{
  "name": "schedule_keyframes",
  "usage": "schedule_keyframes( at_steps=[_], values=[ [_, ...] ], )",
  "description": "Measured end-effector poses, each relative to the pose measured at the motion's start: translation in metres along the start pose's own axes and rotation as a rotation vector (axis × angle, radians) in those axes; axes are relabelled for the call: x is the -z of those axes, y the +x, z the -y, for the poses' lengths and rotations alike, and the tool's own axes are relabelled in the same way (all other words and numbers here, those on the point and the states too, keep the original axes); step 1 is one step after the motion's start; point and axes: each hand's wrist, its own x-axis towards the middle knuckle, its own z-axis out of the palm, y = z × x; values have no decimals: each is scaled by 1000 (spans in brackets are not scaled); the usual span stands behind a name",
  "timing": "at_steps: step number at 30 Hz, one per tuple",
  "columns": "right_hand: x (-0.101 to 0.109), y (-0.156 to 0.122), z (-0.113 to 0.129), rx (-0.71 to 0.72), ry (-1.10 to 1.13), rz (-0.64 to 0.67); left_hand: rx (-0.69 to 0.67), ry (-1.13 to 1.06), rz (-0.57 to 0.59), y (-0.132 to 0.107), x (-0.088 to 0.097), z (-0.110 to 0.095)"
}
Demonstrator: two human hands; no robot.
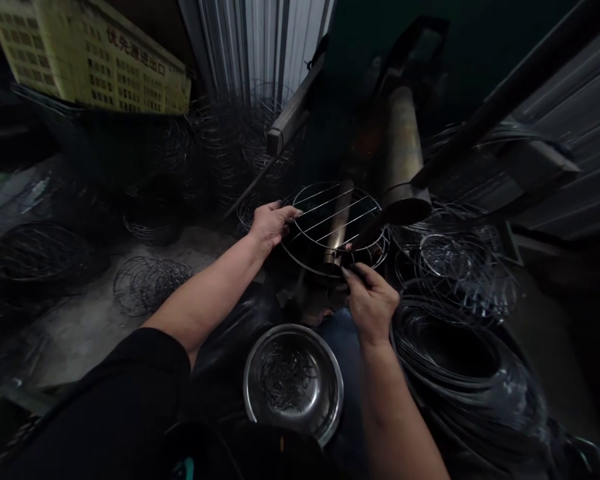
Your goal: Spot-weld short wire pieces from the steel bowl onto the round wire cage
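**A:** Your left hand (271,223) is gripping the left rim of the round wire rack (335,227), fingers curled over its edge, and the rack is sitting up on the machine in front of you.

**B:** And your right hand (371,301) is closing around a thin dark piece (356,272) at the rack's near edge, pinching it tight.

**A:** The steel bowl (294,381) is sitting below your wrists, holding short wire bits.

**B:** Wire hoops (460,360) are piling up just right of your forearm.

left hand (270,223) gripping wire rack (336,227), right hand (371,300) pinching wire
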Motion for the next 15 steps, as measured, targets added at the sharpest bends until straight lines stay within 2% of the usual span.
schedule_keyframes(
  at_steps=[2,6,10,15],
  values=[
    [-1,0,-2,21,-11,-24,-7,6,2,-1,0,-1],
    [-3,3,-2,-34,30,-36,-8,17,0,-1,-1,0],
    [-1,7,0,-78,61,6,-17,4,-10,0,0,2],
    [2,16,-3,-50,48,81,-18,13,21,-2,2,4]
  ],
)
